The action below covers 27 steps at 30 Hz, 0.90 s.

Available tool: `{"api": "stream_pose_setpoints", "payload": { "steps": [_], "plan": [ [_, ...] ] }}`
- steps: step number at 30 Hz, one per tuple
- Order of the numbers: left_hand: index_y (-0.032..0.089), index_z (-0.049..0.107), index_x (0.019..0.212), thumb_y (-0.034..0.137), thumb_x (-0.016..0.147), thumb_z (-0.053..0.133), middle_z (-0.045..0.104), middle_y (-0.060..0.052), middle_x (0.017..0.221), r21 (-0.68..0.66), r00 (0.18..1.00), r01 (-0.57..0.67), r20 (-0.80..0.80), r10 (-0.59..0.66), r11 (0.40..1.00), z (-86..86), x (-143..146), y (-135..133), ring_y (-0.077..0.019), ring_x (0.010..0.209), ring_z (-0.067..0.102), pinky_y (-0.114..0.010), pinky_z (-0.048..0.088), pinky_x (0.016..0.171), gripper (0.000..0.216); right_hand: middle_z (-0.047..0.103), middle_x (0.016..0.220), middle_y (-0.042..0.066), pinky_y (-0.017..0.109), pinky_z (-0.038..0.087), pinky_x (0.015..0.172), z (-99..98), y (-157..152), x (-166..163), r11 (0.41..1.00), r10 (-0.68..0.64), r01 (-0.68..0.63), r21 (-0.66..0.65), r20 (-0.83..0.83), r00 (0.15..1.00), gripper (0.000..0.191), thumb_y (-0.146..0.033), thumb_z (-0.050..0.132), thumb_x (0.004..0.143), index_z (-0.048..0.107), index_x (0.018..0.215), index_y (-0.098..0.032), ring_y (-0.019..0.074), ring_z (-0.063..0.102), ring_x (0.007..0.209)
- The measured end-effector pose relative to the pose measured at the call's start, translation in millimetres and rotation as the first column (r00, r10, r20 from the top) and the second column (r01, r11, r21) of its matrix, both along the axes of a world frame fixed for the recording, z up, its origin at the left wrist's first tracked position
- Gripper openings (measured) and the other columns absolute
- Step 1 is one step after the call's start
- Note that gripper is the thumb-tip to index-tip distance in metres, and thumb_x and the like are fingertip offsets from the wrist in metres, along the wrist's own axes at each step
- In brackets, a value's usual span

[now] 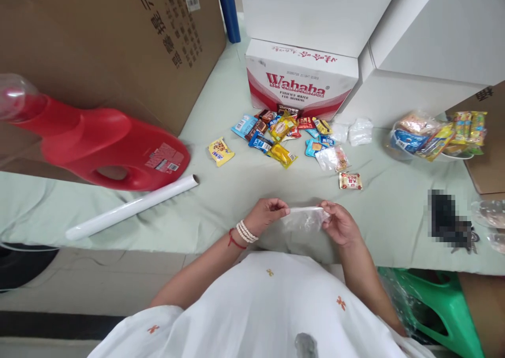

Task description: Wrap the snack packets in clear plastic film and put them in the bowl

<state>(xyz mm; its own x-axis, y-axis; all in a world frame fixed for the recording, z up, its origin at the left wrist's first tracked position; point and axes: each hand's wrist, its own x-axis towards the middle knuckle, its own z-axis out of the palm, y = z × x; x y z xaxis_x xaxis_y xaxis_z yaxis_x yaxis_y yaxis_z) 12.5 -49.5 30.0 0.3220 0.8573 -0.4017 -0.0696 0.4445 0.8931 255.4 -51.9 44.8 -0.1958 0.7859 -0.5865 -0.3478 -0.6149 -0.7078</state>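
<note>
A clear plastic bag [304,220] is stretched between my two hands, close to the table's front edge. My left hand [271,213] pinches its left end, and my right hand [337,222] grips the other end near the top rim. The bag looks flat, with nothing visible inside. Beyond it lies a loose heap of small wrapped snacks [282,128] in blue, yellow, red and brown packaging. A yellow snack packet [221,152] sits apart to the left, and a red-and-cream packet [351,181] is nearest my right hand. Folded clear bags [360,131] rest right of the heap.
A red jug [118,150] and a white roll [134,206] lie at left before a large brown carton [118,42]. Behind the snacks stands a Wahaha box [302,79]. A bowl [455,157] and packed snacks [412,134] sit at right, above a green stool [442,305].
</note>
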Motion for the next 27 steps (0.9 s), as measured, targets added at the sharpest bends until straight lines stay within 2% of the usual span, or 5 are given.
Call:
{"api": "stream_pose_setpoints", "payload": {
  "steps": [3, 8, 13, 17, 27],
  "plan": [
    [0.016, 0.066, 0.069, 0.056, 0.07, 0.083, 0.06, 0.001, 0.064, -0.003, 0.999, -0.035, 0.04, 0.035, 0.999, 4.8, -7.0, 6.9, -0.0103, 0.062, 0.049, -0.025, 0.039, 0.062, 0.043, 0.048, 0.059, -0.003, 0.018, 0.031, 0.034, -4.2, 1.9, 8.6, 0.999, 0.03, -0.03, -0.009, -0.029, 0.999, 0.019, -0.034, 0.073, 0.065, 0.062, 0.07, -0.021, 0.0071, 0.029, 0.045],
    [0.02, 0.045, 0.054, 0.068, 0.077, 0.072, 0.039, 0.006, 0.046, -0.012, 0.908, -0.419, -0.024, 0.418, 0.908, 13.3, -6.0, 1.4, -0.0069, 0.044, 0.03, -0.024, 0.023, 0.046, 0.059, 0.05, 0.068, -0.002, 0.022, 0.048, 0.048, -6.7, 0.3, -3.5, 0.962, -0.183, 0.17, 0.211, 0.04, 0.982, 0.022, -0.034, 0.072, 0.072, 0.054, 0.067, -0.022, 0.0111, 0.047, 0.057],
    [0.018, 0.059, 0.06, 0.081, 0.078, 0.058, 0.052, 0.0, 0.051, -0.191, 0.988, -0.156, -0.023, 0.154, 0.969, 17.3, 14.5, -15.3, -0.0096, 0.043, 0.04, -0.026, 0.021, 0.044, 0.066, 0.051, 0.07, -0.001, 0.028, 0.053, 0.06, -6.3, -11.7, -32.1, 0.939, -0.18, 0.132, 0.317, 0.129, 0.975, 0.027, -0.042, 0.069, 0.084, 0.053, 0.073, -0.023, 0.0152, 0.053, 0.064],
    [0.017, 0.06, 0.063, 0.067, 0.065, 0.08, 0.049, 0.004, 0.054, -0.086, 0.983, -0.177, -0.068, 0.172, 0.98, 15.5, 26.1, -8.4, -0.0085, 0.05, 0.039, -0.024, 0.027, 0.049, 0.054, 0.054, 0.072, 0.001, 0.029, 0.052, 0.059, -5.2, -17.8, -39.3, 0.948, -0.107, 0.059, 0.312, 0.14, 0.984, 0.029, -0.046, 0.069, 0.085, 0.054, 0.076, -0.024, 0.0167, 0.054, 0.066],
    [0.017, 0.059, 0.063, 0.054, 0.069, 0.086, 0.047, 0.004, 0.057, -0.086, 0.972, 0.18, 0.169, -0.164, 0.98, 25.1, -26.3, 6.2, -0.0078, 0.053, 0.036, -0.024, 0.026, 0.051, 0.046, 0.055, 0.075, 0.002, 0.024, 0.041, 0.051, 6.4, -16.2, 25.9, 0.996, -0.01, 0.011, 0.093, -0.015, 1.0, 0.028, -0.041, 0.082, 0.074, 0.063, 0.076, -0.021, 0.0146, 0.05, 0.066]
  ]
}}
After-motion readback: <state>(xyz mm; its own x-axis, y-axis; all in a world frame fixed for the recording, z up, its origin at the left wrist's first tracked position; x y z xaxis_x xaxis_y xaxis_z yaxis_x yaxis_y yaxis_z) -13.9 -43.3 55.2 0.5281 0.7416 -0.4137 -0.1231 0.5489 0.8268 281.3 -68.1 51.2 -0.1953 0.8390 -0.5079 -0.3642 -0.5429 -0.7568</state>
